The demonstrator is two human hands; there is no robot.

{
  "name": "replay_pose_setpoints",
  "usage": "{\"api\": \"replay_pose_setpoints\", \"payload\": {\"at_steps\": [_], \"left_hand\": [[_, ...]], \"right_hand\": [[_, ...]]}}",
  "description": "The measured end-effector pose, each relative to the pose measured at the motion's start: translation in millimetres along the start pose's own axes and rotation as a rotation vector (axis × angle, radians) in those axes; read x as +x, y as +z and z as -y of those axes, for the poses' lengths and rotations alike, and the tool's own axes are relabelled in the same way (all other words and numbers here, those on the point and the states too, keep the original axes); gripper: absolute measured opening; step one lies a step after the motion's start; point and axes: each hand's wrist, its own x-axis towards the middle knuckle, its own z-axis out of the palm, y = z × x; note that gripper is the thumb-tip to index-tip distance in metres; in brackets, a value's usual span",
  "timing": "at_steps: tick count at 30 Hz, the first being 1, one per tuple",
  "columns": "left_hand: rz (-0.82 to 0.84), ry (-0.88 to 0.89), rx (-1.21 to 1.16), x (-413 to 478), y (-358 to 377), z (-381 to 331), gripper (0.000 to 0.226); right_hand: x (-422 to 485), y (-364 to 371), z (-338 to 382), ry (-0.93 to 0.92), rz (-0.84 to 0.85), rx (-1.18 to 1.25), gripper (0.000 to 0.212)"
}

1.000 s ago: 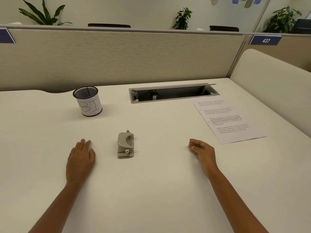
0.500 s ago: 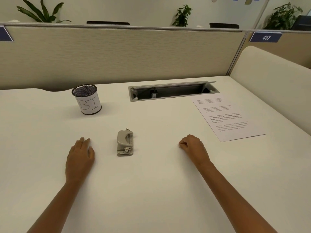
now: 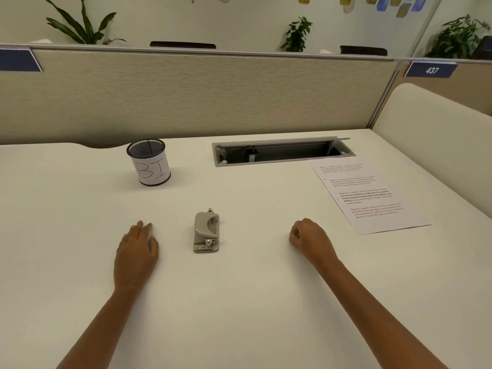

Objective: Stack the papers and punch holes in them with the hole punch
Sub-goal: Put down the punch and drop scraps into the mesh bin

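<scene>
A small grey hole punch (image 3: 206,230) lies on the white desk (image 3: 239,302) between my hands. My left hand (image 3: 137,251) rests flat on the desk to its left, fingers together and holding nothing. To the punch's right, my right hand (image 3: 310,239) is curled into a loose fist with nothing in it. Printed white paper (image 3: 368,197) lies flat at the right of the desk, beyond my right hand and apart from it. I cannot tell whether it is one sheet or more.
A black mesh pen cup (image 3: 149,162) with a white label reading "BI" stands at the back left. An open cable tray slot (image 3: 282,151) is set into the desk behind the paper. Beige partitions (image 3: 186,97) close the back and right.
My right hand has curled from open fingers into a fist and drawn slightly leftward. The left hand, punch and paper have stayed put; the view has shifted a little.
</scene>
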Motion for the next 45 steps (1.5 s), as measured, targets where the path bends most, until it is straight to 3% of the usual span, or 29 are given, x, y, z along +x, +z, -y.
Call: {"api": "replay_pose_setpoints", "payload": {"at_steps": [4, 10, 19, 26, 34, 41, 45], "left_hand": [[0.0, -0.036, -0.016, 4, 0, 3, 0.039], [0.019, -0.042, 0.02, 15, 3, 8, 0.044], [0.037, -0.039, 0.044, 37, 4, 13, 0.046], [0.04, -0.008, 0.043, 53, 6, 18, 0.046], [0.044, -0.018, 0.063, 61, 9, 19, 0.047], [0.043, -0.026, 0.024, 60, 9, 19, 0.047], [0.028, -0.025, 0.012, 59, 9, 19, 0.047]], "right_hand": [[8, 0, 3, 0.157, -0.084, 0.458, 0.014], [24, -1, 67, 0.025, -0.102, 0.704, 0.013], [79, -8, 233, -0.375, -0.15, 0.742, 0.017], [132, -10, 299, -0.401, -0.251, 0.687, 0.018], [165, 9, 315, -0.388, -0.154, 0.455, 0.023], [155, 15, 283, -0.256, -0.184, 0.729, 0.016], [136, 22, 231, -0.206, -0.182, 0.726, 0.017]]}}
